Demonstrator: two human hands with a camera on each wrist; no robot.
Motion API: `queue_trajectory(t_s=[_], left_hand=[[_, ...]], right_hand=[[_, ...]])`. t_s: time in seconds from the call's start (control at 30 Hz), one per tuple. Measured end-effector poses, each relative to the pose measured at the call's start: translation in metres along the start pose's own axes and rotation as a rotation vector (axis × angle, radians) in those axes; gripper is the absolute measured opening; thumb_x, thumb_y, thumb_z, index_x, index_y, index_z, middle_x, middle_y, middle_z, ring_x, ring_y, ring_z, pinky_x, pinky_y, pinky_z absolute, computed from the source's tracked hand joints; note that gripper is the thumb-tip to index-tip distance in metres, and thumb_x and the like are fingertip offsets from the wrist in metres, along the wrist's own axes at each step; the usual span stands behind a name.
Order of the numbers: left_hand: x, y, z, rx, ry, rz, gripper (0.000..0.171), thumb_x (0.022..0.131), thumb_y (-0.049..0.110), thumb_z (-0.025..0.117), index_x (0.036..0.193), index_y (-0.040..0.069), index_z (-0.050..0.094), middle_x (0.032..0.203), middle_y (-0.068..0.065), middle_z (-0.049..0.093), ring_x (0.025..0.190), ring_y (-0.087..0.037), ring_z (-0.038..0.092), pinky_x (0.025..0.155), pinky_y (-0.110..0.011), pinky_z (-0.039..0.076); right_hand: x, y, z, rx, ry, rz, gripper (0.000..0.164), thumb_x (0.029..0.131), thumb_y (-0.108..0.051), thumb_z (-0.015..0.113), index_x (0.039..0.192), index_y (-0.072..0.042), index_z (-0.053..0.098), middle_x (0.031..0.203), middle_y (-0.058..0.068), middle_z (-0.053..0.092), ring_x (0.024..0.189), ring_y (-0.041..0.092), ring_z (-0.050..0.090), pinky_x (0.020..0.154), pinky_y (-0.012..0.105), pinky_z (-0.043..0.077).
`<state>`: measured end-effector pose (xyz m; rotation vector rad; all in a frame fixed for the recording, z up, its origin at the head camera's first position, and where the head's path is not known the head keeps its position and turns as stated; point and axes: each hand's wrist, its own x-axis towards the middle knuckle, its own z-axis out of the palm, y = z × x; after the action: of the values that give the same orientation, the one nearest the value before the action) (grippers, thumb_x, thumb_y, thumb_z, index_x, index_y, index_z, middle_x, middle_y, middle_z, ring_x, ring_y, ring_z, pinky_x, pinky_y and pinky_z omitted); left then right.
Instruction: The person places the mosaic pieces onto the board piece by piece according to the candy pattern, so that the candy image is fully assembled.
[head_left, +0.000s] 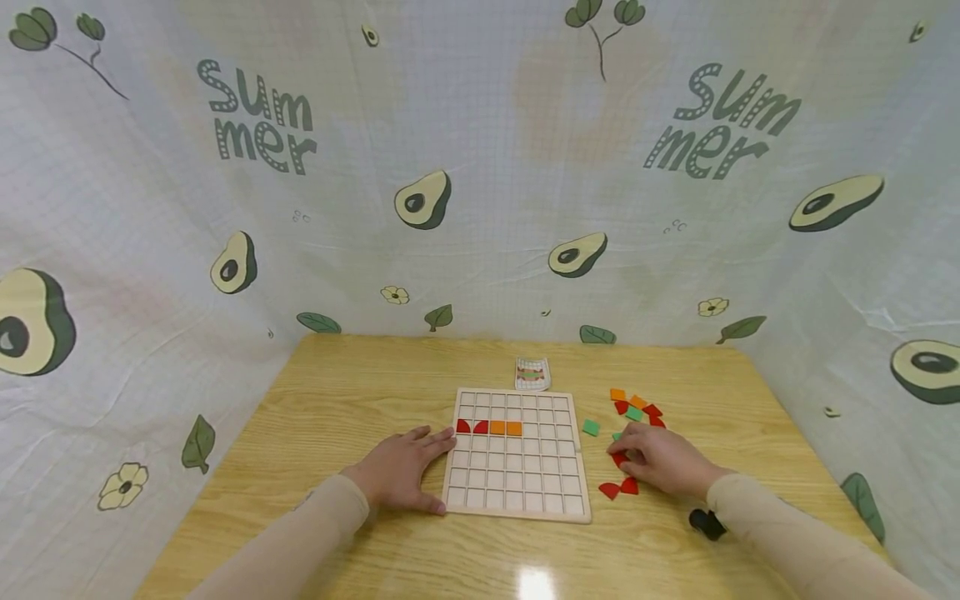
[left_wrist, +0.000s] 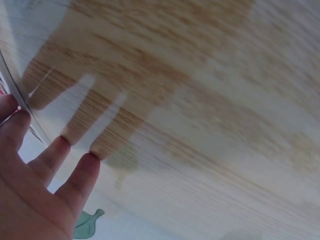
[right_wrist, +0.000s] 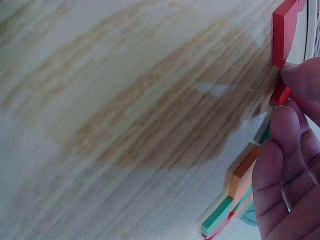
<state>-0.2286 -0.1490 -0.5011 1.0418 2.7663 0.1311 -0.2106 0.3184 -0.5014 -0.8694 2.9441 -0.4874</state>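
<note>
A pale board [head_left: 513, 482] with a grid of square recesses lies on the table. In one row, two red quarter-circle tiles stand beside two orange square tiles [head_left: 506, 427]. My left hand [head_left: 401, 468] rests at the board's left edge, fingers spread, fingertips and thumb touching it. To the right of the board, my right hand [head_left: 667, 458] is among the loose tiles. In the right wrist view its thumb and forefinger pinch a red tile [right_wrist: 281, 94] low over the table; the fingers partly hide its shape.
Loose tiles lie around the right hand: a green square [head_left: 591, 427], an orange square [head_left: 617, 394] and several red quarter-circles [head_left: 609, 490]. A printed pattern card [head_left: 532, 374] lies behind the board. A small black object [head_left: 707, 523] is by the right forearm. Patterned cloth [head_left: 480, 283] surrounds the table.
</note>
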Motion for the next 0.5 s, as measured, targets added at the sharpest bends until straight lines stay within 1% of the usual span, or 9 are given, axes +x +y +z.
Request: queue_trajectory(t_s=[0.17,0.33,0.43,0.5], left_hand=[[0.001,-0.001,0.001,0.001,0.003,0.0,0.104,0.074,0.083,0.059,0.157,0.023,0.036,0.161,0.008,0.03,0.143,-0.034,0.032,0.104,-0.058,0.038],[0.0,-0.001,0.0,-0.006,0.002,0.007,0.105,0.074,0.083,0.059,0.157,0.023,0.036,0.161,0.008,0.03,0.143,-0.035,0.032,0.103,-0.059,0.038],[0.0,-0.001,0.0,-0.006,0.003,0.01,0.105,0.074,0.083,0.059,0.157,0.023,0.036,0.161,0.007,0.03,0.143,-0.035,0.033,0.103,-0.059,0.039],[0.001,-0.001,0.0,-0.002,0.002,0.008,0.105,0.074,0.083,0.059,0.157,0.023,0.036,0.161,0.007,0.03,0.143,-0.035,0.033,0.103,-0.059,0.039]], right_hand=[[0.002,0.003,0.002,0.011,0.023,0.002,0.022,0.088,-0.02,0.077,0.11,-0.018,0.076,0.091,-0.014,0.056,0.066,0.001,0.044,0.059,0.022,0.042],[0.004,0.003,0.002,0.052,0.047,0.016,0.022,0.088,-0.02,0.077,0.11,-0.018,0.076,0.095,-0.014,0.061,0.069,0.002,0.047,0.062,0.023,0.044],[0.008,0.002,0.0,0.084,0.067,0.045,0.024,0.088,-0.02,0.078,0.112,-0.017,0.075,0.098,-0.013,0.063,0.071,0.003,0.048,0.062,0.023,0.045],[0.013,0.001,-0.001,0.086,0.096,0.046,0.024,0.087,-0.018,0.078,0.112,-0.015,0.075,0.098,-0.012,0.064,0.071,0.004,0.049,0.062,0.023,0.045]])
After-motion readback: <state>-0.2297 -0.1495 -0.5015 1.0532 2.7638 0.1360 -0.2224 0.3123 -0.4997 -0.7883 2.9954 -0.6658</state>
